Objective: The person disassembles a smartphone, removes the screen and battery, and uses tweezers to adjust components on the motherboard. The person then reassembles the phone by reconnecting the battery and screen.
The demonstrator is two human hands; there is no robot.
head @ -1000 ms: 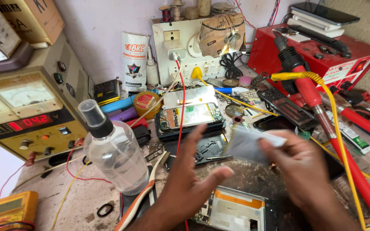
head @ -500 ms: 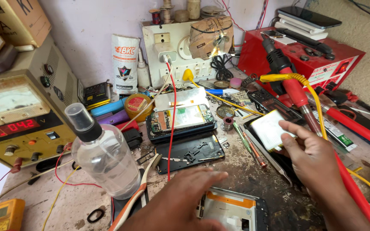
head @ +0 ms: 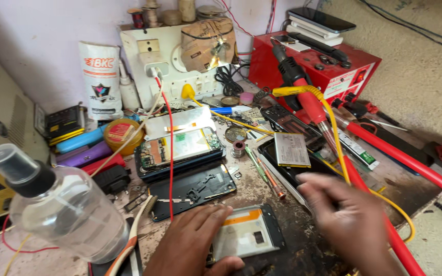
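Observation:
My left hand (head: 193, 243) grips the left edge of an opened phone frame (head: 249, 230) with an orange strip, lying flat on the bench near me. My right hand (head: 346, 212) is blurred, fingers spread, holding nothing, just right of the frame. Beyond it a flat silvery battery (head: 291, 149) lies on a dark phone (head: 277, 171).
A clear spray bottle (head: 65, 212) stands at the near left. An opened phone with bare circuit board (head: 180, 148) and a black back cover (head: 193, 189) lie in the middle. A red hot-air station (head: 328, 66), red hose (head: 405, 161), screwdriver (head: 264, 171) and wall switchboard (head: 164, 61) crowd the back.
My right hand has laid the silvery battery on the dark phone and drawn back empty. My left hand has settled onto the phone frame. The view has shifted right.

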